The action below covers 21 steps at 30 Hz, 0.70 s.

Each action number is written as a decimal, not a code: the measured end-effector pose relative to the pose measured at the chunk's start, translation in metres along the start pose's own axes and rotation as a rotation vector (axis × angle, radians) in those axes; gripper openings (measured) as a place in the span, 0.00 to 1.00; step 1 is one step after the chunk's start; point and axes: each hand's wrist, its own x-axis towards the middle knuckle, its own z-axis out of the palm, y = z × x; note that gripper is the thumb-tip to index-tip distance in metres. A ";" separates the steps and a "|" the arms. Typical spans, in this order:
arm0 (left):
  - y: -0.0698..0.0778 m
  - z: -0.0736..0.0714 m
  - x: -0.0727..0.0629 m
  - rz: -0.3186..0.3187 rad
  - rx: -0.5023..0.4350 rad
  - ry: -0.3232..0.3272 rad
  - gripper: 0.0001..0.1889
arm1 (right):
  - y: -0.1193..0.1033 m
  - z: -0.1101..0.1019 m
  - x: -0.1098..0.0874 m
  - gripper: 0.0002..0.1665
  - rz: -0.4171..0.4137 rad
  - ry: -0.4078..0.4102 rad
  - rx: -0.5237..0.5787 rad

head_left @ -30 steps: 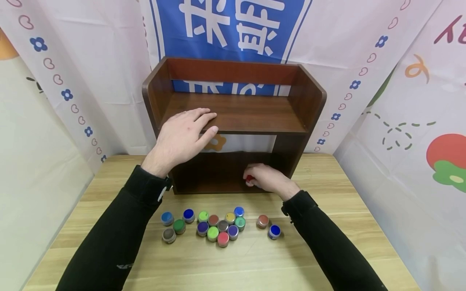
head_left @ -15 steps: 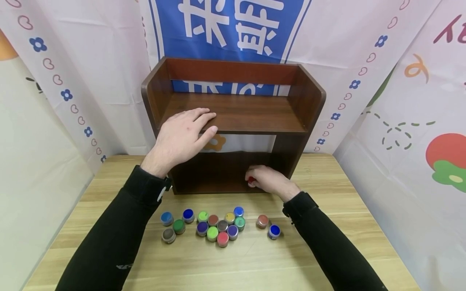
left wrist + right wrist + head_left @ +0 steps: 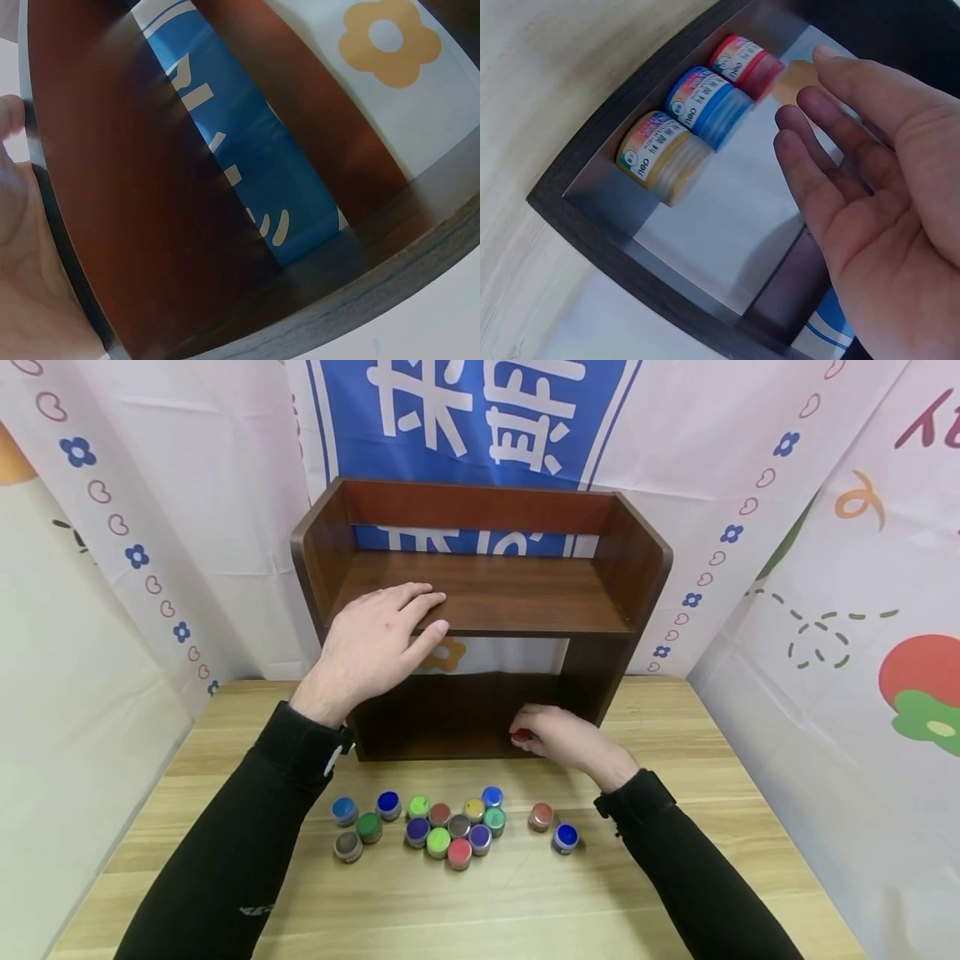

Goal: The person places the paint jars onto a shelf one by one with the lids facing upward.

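I judge the red jar (image 3: pixel 746 66) placed: it stands on the lower shelf (image 3: pixel 427 743), and my right hand (image 3: pixel 892 187), holding it a second ago, has drawn back, fingers apart. It wears a printed label; the blue jar (image 3: pixel 707 107) sits just beside it, the yellow jar (image 3: pixel 664 157) beyond. My left hand (image 3: pixel 377 639) rests on the upper shelf (image 3: pixel 517 602), fingers extended.
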 end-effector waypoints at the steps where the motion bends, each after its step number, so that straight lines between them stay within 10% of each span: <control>1: 0.000 0.000 0.000 0.000 0.000 0.000 0.35 | -0.001 -0.001 -0.003 0.13 0.001 -0.003 0.018; 8: 0.000 0.000 0.000 0.001 -0.003 0.004 0.35 | -0.010 -0.006 -0.027 0.18 0.032 -0.047 0.115; 21: 0.001 -0.001 0.000 -0.005 -0.007 -0.009 0.35 | -0.053 0.003 -0.061 0.23 0.338 -0.018 0.142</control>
